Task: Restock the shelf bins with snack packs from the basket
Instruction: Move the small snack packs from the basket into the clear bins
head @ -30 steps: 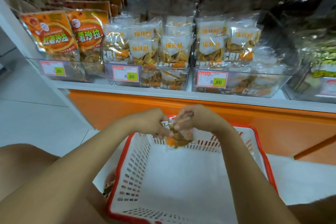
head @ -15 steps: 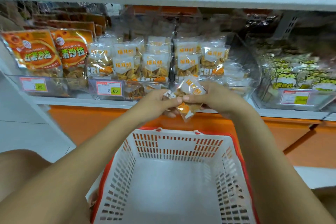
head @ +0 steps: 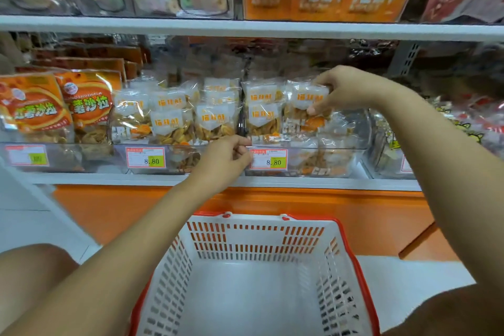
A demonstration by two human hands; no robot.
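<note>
My right hand grips a clear snack pack with a white label, holding it upright over the right clear shelf bin, beside other packs of the same kind. My left hand hovers with loosely curled fingers in front of the gap between the two bins, holding nothing. The left clear bin holds several of these packs. The white basket with a red rim sits below the shelf and no packs show inside it.
Orange snack bags fill the bin at far left. Yellow-printed packs lie in the bin at far right. An upper shelf carries candy tubs and orange boxes. The orange shelf base stands behind the basket.
The pack went up from the basket, held in both hands, to the right bin. My left hand let go and dropped to the bin fronts. My right hand carried it on alone.
</note>
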